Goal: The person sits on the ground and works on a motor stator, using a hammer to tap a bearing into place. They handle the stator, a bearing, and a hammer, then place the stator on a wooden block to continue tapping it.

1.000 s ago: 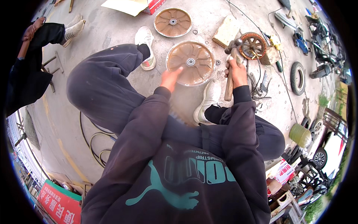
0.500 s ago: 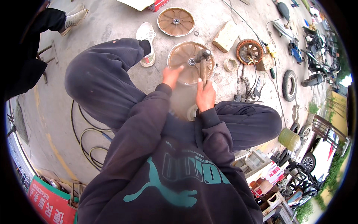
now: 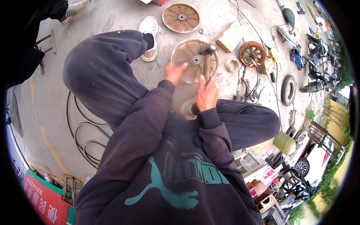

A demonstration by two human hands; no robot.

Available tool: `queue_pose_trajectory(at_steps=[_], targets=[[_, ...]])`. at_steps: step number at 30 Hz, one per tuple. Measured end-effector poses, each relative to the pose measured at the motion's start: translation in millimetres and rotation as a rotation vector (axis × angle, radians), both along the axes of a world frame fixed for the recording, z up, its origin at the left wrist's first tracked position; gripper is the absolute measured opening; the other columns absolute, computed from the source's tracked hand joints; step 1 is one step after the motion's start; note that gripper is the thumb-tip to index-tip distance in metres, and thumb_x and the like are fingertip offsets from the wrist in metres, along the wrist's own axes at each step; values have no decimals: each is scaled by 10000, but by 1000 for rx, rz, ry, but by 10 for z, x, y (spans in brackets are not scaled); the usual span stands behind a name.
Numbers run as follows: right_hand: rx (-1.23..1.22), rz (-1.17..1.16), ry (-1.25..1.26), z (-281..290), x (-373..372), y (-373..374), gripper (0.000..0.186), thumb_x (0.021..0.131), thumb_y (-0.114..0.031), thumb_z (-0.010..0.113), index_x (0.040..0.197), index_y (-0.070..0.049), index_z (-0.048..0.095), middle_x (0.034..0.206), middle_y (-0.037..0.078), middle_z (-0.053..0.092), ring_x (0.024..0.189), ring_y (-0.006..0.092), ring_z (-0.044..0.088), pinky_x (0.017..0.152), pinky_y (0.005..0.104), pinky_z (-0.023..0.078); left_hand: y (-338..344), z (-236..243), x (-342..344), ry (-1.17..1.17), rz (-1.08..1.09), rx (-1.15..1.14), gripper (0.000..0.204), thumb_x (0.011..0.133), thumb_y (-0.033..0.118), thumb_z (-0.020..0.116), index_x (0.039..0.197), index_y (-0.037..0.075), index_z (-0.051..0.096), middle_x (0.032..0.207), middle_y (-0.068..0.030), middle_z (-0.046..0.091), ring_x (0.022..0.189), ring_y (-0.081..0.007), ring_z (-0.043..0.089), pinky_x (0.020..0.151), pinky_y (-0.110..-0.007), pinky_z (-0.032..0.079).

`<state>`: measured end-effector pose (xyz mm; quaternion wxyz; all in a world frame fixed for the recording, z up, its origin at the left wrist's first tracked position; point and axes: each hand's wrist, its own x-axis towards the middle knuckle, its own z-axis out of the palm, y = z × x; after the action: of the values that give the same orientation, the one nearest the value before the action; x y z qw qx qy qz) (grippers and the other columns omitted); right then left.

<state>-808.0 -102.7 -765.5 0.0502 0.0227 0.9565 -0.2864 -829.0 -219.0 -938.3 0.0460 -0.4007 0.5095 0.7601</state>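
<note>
My right hand (image 3: 207, 93) is wrapped round the wooden handle of a hammer (image 3: 207, 67). The hammer's metal head sits over the right part of a round brown hub motor cover (image 3: 187, 50), which has ribs and a bearing at its centre. At the left rim of this cover, my left hand (image 3: 174, 74) grips the edge, thumb lying on the face and the other fingers mostly hidden. A blurred, greyish rounded part (image 3: 187, 107) shows between my legs, below the cover; its kind is unclear. Farther off lies a matching brown cover (image 3: 181, 17) with its own bearing.
To the right are a stone block (image 3: 230, 36), a ring (image 3: 232, 65), a spoked motor wheel (image 3: 252, 54), loose cables and a tyre (image 3: 289, 90). A coiled hose (image 3: 90, 138) lies left. Another person's leg (image 3: 52, 9) stands far left; motorcycles (image 3: 315, 56) are at far right.
The hammer head has shifted slightly toward me and hangs at a different angle over the cover. Both hands keep their holds. The whole view has shifted a little.
</note>
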Motion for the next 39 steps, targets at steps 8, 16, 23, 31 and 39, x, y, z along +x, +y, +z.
queue_pose_trajectory(at_steps=[8,16,23,31,39], targets=[[128,4,-198,-322,74,149,405,994,-351,558,965,53,556,848,347,632,863,535,605,748,563,469,44,183,26,-32,-29,-50,444,843,90,779,1243,-15,618,1179,-124,688,1021,-191,651,874,-362,523],[-35,-24,96,113,7,65,321,987,-261,582,924,50,528,789,312,638,793,524,614,677,552,467,-27,-85,-48,-31,-39,-50,628,726,238,878,1215,-60,618,1192,-212,674,1083,-300,660,949,-401,508],[77,0,-139,121,-216,131,468,995,-390,542,935,73,564,854,356,630,867,556,591,767,588,443,15,-269,75,-33,-21,-142,535,757,205,865,1184,-28,643,1155,-176,695,1011,-262,674,888,-388,525],[154,-16,-196,-217,-271,175,498,1003,-404,521,936,84,599,905,358,636,899,522,619,802,588,447,34,-68,-101,-61,-119,-233,536,754,222,866,1169,-33,644,1131,-178,703,1007,-261,684,884,-379,532],[-16,-65,19,183,-349,157,508,1010,-412,517,862,73,560,816,346,623,850,538,599,757,578,449,58,-195,-78,-37,-29,-201,580,716,229,883,1163,-46,637,1128,-211,694,1033,-310,677,904,-406,527]])
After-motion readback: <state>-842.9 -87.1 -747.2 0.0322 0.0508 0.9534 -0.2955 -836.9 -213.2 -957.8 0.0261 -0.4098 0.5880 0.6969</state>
